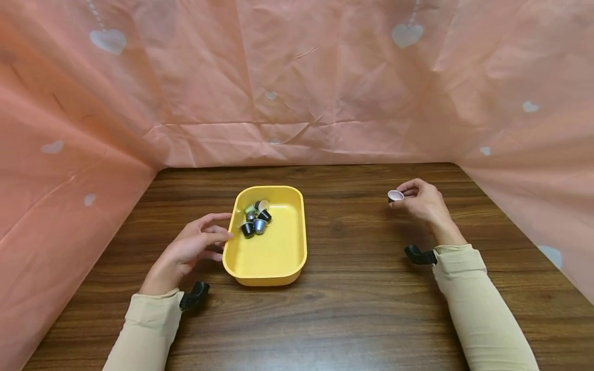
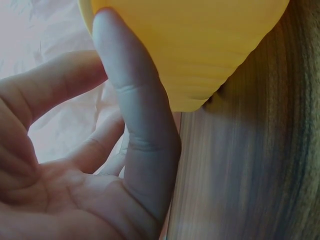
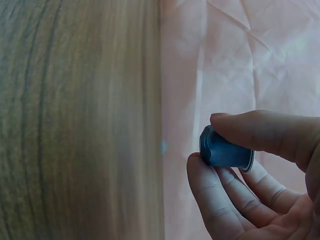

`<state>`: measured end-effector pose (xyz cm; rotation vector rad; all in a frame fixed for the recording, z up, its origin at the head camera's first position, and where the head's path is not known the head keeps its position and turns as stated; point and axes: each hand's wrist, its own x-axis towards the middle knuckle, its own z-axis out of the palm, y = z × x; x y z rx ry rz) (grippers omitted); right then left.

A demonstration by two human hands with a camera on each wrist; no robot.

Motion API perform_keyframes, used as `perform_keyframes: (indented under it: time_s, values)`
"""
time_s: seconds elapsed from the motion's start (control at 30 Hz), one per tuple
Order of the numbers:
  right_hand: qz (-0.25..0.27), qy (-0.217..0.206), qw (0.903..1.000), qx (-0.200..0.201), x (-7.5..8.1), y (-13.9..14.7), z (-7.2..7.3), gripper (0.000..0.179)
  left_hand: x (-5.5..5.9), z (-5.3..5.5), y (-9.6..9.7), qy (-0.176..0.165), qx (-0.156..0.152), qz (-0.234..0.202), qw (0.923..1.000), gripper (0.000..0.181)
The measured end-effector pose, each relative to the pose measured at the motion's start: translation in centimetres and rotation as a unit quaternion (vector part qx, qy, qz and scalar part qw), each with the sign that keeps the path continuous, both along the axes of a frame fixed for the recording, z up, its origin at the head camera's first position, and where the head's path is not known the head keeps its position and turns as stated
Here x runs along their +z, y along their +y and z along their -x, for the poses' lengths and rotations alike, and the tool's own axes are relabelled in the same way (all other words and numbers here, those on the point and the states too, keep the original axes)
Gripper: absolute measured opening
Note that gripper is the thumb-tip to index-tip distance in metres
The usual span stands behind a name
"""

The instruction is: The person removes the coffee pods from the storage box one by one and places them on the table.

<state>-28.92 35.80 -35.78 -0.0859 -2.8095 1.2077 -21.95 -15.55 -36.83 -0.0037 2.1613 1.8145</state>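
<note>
Over the right part of the table, my right hand (image 1: 424, 203) pinches a coffee capsule (image 1: 395, 196) between thumb and fingers. Its pale round lid shows in the head view; in the right wrist view the capsule's body (image 3: 226, 150) looks dark blue. To the left, my left hand (image 1: 192, 242) is beside a yellow tray (image 1: 264, 268), its fingers loosely extended along the left side. In the left wrist view one digit touches the tray's wall (image 2: 200, 45) near the rim. Inside the tray, several coffee capsules (image 1: 260, 226), black, silver-blue and green, lie bunched toward the upper left.
The brown wooden table (image 1: 343, 309) carries the tray left of its middle. Pink cloth (image 1: 297, 77) with pale hearts hangs along the back and both sides. A black wrist mount (image 1: 195, 296) sits at the left cuff and another mount (image 1: 419, 255) at the right.
</note>
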Motion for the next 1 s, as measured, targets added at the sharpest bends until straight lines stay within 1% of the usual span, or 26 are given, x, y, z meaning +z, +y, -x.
perform_keyframes:
  time_s: [0.13,0.37,0.63,0.87,1.0]
  values:
    - [-0.005,-0.012,0.9999,0.001,-0.7,0.0,0.3,0.049,0.0,0.0,0.0,-0.002,0.001,0.001,1.0,0.068]
    - [-0.014,-0.025,0.9996,-0.001,-1.5,0.3,0.3,0.049,0.0,0.1,0.1,-0.001,0.0,0.002,1.0,0.068]
    - [-0.003,-0.028,0.9996,0.004,-1.9,0.4,0.3,0.053,0.0,0.0,0.0,0.001,0.003,0.004,1.0,0.068]
    - [-0.011,-0.052,0.9985,0.011,-2.2,0.3,0.3,0.051,0.0,-0.1,0.0,0.0,0.003,0.002,1.0,0.068]
    - [-0.025,-0.055,0.9981,0.015,-2.2,0.3,0.3,0.051,0.1,-0.1,0.1,-0.004,0.003,0.001,1.0,0.068]
